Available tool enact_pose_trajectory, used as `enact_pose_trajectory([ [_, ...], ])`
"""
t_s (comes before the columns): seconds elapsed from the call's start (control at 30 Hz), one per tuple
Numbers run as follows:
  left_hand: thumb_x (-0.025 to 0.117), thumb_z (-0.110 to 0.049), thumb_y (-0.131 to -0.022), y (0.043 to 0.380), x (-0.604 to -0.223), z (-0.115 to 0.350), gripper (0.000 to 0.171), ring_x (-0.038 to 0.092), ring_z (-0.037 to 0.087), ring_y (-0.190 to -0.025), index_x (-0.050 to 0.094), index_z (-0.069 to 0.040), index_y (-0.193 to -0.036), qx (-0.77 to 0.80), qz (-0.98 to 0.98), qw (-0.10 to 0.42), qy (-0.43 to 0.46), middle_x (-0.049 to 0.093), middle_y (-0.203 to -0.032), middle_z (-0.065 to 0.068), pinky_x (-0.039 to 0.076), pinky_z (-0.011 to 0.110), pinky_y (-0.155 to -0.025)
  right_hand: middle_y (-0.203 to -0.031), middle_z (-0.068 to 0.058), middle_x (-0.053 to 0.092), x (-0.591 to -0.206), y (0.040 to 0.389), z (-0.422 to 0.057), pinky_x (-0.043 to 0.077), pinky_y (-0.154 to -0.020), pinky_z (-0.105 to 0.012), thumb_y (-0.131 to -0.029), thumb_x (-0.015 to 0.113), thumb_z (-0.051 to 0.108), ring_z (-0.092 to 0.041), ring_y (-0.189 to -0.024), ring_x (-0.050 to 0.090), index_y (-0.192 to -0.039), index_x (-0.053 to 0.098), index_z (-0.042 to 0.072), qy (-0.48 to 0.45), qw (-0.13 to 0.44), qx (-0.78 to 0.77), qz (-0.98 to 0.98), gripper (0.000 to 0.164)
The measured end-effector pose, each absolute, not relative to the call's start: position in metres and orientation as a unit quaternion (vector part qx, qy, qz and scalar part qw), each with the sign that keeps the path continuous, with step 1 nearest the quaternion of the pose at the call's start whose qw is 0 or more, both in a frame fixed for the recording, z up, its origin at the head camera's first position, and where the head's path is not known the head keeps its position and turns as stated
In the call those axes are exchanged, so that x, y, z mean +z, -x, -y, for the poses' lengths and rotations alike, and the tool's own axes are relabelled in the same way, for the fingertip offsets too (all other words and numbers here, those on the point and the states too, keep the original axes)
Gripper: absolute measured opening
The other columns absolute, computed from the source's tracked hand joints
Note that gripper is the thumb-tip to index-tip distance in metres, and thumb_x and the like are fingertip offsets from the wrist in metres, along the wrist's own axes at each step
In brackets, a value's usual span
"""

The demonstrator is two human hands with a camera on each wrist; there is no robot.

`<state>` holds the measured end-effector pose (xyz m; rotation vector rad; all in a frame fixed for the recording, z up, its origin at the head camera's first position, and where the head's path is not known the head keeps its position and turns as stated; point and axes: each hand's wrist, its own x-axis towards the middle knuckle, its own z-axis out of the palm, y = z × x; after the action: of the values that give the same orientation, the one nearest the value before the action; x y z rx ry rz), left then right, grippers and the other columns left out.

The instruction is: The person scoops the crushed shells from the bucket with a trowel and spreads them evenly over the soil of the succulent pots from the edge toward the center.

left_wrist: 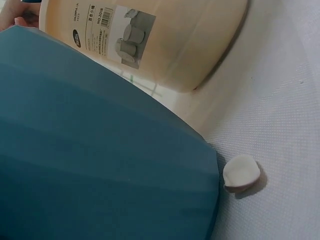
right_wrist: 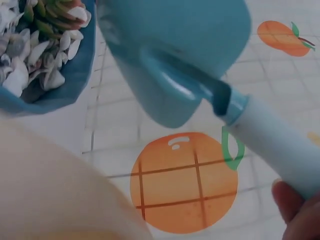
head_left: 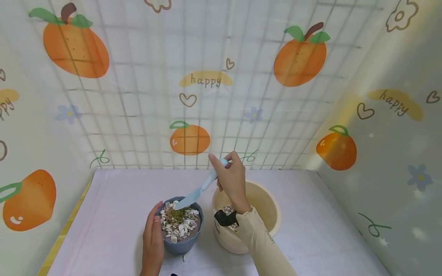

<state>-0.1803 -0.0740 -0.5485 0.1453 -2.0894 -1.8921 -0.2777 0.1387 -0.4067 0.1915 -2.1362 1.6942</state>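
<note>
My left hand (head_left: 152, 237) holds the left side of a blue-grey flower pot (head_left: 181, 247), with fingertips right at the rim. In it grows a small green and reddish succulent (head_left: 177, 215), ringed by white shell pieces (head_left: 182, 229). My right hand (head_left: 233, 178) grips the handle of a light blue trowel (head_left: 189, 199) above the pot. Its blade slants down to the left, with the tip over the plant and shells in the head view. From the right wrist, the trowel's blade (right_wrist: 175, 55) fills the upper middle; from the left wrist, the pot's wall (left_wrist: 100, 140) looms large.
Right of the pot stands a cream bucket (head_left: 271, 209) holding more shells (head_left: 228, 209), partly hidden by my right forearm. One white shell (left_wrist: 241, 172) lies on the table beside the pot's base. A patterned curtain (head_left: 145, 115) hangs behind the table (head_left: 114, 218) and at both sides.
</note>
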Motion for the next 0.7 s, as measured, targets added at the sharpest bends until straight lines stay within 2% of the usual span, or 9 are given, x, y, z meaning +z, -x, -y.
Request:
enact_pose_trajectory([
  [0.1, 0.030, -0.039, -0.116, 0.182, -0.544, 0.076, 0.046, 0.031, 0.020, -0.151, 0.047, -0.023, -0.155, -0.665, 0.732, 0.135, -0.064, 0.045, -0.159, -0.003, 0.023, 0.053, -0.122, -0.050, -0.014, 0.052, -0.404, 0.280, -0.142, 0.042, -0.032, -0.043, -0.097, 0.073, 0.049, -0.035, -0.034, 0.045, -0.093, 0.051, 0.010, -0.071, 0.210, 0.608, 0.763, 0.046],
  [0.23, 0.033, -0.040, -0.115, 0.182, -0.536, 0.075, 0.046, 0.034, 0.023, -0.150, 0.049, -0.019, -0.153, -0.662, 0.735, 0.134, -0.064, 0.047, -0.157, 0.000, 0.025, 0.055, -0.121, -0.049, -0.016, 0.052, -0.400, 0.280, -0.157, 0.042, -0.032, -0.050, -0.098, 0.072, 0.052, -0.040, -0.033, 0.044, -0.094, 0.051, 0.009, -0.069, 0.227, 0.610, 0.756, 0.048],
  [0.3, 0.036, -0.034, -0.116, 0.182, -0.532, 0.073, 0.042, 0.037, 0.022, -0.148, 0.050, -0.017, -0.152, -0.659, 0.734, 0.153, -0.053, 0.049, -0.155, 0.001, 0.028, 0.053, -0.119, -0.050, -0.017, 0.052, -0.397, 0.278, -0.168, 0.042, -0.032, -0.047, -0.098, 0.071, 0.053, -0.040, -0.033, 0.043, -0.096, 0.051, 0.007, -0.066, 0.233, 0.610, 0.754, 0.050],
  [0.43, 0.040, -0.025, -0.115, 0.180, -0.518, 0.070, 0.039, 0.038, 0.018, -0.146, 0.050, -0.020, -0.152, -0.647, 0.737, 0.193, -0.023, 0.049, -0.154, -0.002, 0.030, 0.055, -0.118, -0.050, -0.015, 0.052, -0.387, 0.272, -0.187, 0.040, -0.031, -0.038, -0.099, 0.070, 0.050, -0.031, -0.032, 0.043, -0.097, 0.050, 0.006, -0.051, 0.247, 0.607, 0.753, 0.048],
  [0.57, 0.043, -0.024, -0.115, 0.173, -0.498, 0.065, 0.038, 0.038, 0.016, -0.146, 0.050, -0.027, -0.152, -0.636, 0.740, 0.218, 0.020, 0.049, -0.154, -0.005, 0.034, 0.057, -0.114, -0.049, -0.013, 0.051, -0.374, 0.260, -0.202, 0.037, -0.031, -0.030, -0.103, 0.070, 0.037, -0.020, -0.030, 0.042, -0.096, 0.048, 0.004, -0.021, 0.268, 0.606, 0.749, 0.040],
  [0.7, 0.045, -0.019, -0.114, 0.168, -0.483, 0.049, 0.040, 0.039, 0.017, -0.146, 0.050, -0.028, -0.152, -0.631, 0.736, 0.232, 0.080, 0.050, -0.154, -0.004, 0.035, 0.059, -0.112, -0.048, -0.014, 0.050, -0.366, 0.250, -0.221, 0.036, -0.032, -0.028, -0.104, 0.069, 0.027, -0.022, -0.030, 0.042, -0.097, 0.049, 0.001, 0.005, 0.297, 0.605, 0.739, 0.034],
])
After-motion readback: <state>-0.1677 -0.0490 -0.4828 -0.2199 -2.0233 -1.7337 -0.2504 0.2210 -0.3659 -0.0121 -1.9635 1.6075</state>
